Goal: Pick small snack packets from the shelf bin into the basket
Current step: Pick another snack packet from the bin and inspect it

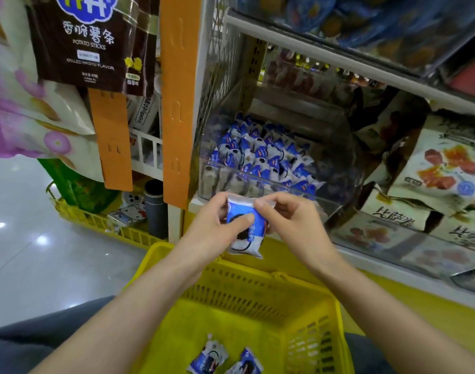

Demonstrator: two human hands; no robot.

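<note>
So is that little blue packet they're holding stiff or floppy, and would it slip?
Probably soft, not stiff: the packet wrinkles where the left hand and right hand pinch it. Likely light, since fingertips alone hold it up. Its glossy film may be slippery.

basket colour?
Bright yellow: the slotted plastic basket below both hands, clearest in the head view, with two blue-and-white snack packets inside.

The left forearm (139,300) and right forearm (365,300) are reaching forward, converging. The left grip (214,225) is pinching a packet (249,241), thumb lying across its front; the right grip (287,220) is pinching its top edge with curled fingers.
</note>
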